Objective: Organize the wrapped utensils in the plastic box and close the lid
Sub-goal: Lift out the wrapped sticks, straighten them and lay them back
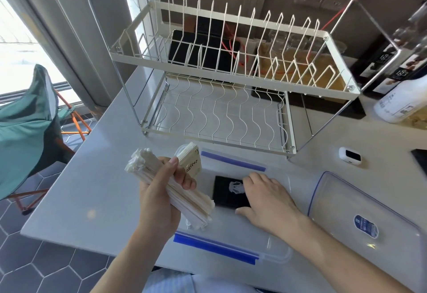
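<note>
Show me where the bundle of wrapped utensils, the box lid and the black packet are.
bundle of wrapped utensils (147, 172): head view, on the wrappers above the left hand's fingers.
box lid (342, 202): head view, bare clear panel.
black packet (223, 194): head view, its black face.

Your wrapped utensils (171, 191) are white and cream. The plastic box (275, 242) is clear with blue clips, holding a black packet (228, 192). The lid (369, 211) is clear, blue-edged. The rack (231, 66) is cream.
</note>
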